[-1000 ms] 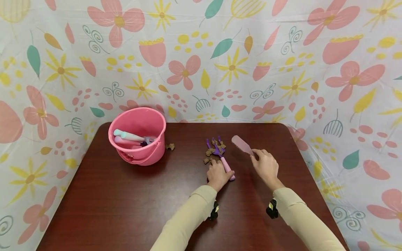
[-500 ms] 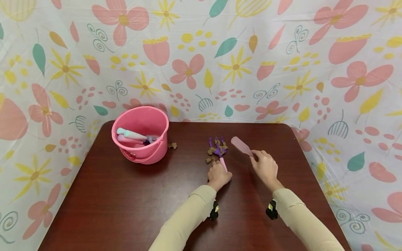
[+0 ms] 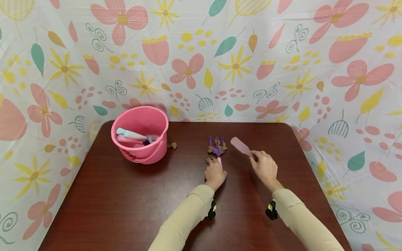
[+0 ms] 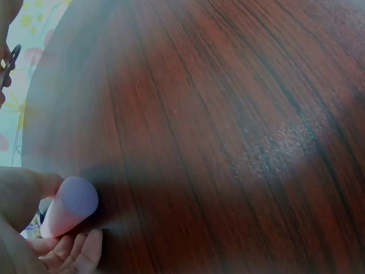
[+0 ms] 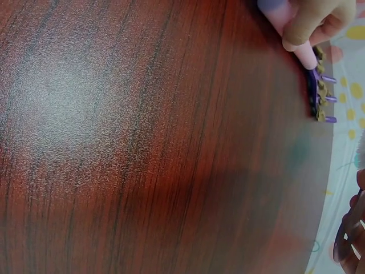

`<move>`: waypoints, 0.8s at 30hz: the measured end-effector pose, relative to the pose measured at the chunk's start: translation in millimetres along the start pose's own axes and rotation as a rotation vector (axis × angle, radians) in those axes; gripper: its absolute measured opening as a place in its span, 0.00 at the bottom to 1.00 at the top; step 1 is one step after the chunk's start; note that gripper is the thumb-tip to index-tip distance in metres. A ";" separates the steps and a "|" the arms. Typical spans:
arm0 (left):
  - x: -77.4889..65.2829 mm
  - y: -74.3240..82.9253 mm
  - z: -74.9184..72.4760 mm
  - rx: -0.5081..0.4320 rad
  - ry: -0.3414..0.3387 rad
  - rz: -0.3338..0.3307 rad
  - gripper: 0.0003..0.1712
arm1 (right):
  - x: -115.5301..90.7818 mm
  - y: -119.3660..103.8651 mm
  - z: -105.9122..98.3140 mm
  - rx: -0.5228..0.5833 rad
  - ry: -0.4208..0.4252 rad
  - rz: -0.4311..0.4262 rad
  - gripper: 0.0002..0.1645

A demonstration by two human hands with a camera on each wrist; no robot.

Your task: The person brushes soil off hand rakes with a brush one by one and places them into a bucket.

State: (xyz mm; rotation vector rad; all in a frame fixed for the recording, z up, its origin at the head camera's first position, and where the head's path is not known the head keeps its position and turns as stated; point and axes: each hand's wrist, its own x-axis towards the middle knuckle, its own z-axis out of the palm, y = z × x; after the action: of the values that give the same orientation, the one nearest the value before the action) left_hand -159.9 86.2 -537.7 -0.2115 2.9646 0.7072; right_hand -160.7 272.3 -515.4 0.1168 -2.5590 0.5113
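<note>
My left hand (image 3: 215, 174) grips the pink handle of a purple garden hand fork (image 3: 217, 150) near the middle of the table. Brown, soil-like clumps cling to its tines, which point toward the wall. In the left wrist view, thumb and fingers lie on either side of the handle (image 4: 73, 204). Beside these fingers are more brown clumps (image 3: 209, 160), partly hidden. To the right, my right hand (image 3: 265, 168) holds a pale pink brush (image 3: 241, 145) by its handle, above the table. A little of its pale bristles (image 5: 360, 153) shows at the right wrist view's edge.
A pink bucket (image 3: 150, 153) stands at the back left, with several handled tools (image 3: 133, 136) inside. One brown clump (image 3: 172, 145) lies just right of it. Behind the dark wooden table (image 3: 110, 202) hangs a flowered cloth (image 3: 194, 45).
My left hand has moved slightly left with the fork's handle, and the fork has turned straighter toward the wall. My right hand and the brush have stayed nearly in place.
</note>
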 end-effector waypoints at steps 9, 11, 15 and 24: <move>0.6 -2.5 -9.1 -0.037 -0.025 0.002 0.33 | -2.3 0.7 2.0 -0.002 -0.006 0.003 0.14; 1.6 -3.6 -11.5 -0.018 -0.040 0.013 0.30 | -2.5 0.8 2.4 -0.001 -0.003 0.000 0.14; 3.4 -5.6 -15.9 0.064 -0.077 0.055 0.28 | -1.3 0.8 2.7 0.001 0.002 -0.003 0.14; 3.5 -12.9 -25.1 0.115 -0.131 0.099 0.33 | 1.1 2.1 2.8 -0.006 0.005 -0.005 0.14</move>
State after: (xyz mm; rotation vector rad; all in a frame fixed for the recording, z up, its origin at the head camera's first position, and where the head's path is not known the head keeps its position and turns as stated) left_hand -162.6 63.0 -521.6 -0.0097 2.8945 0.5352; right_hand -163.4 273.1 -517.7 0.1196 -2.5548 0.5009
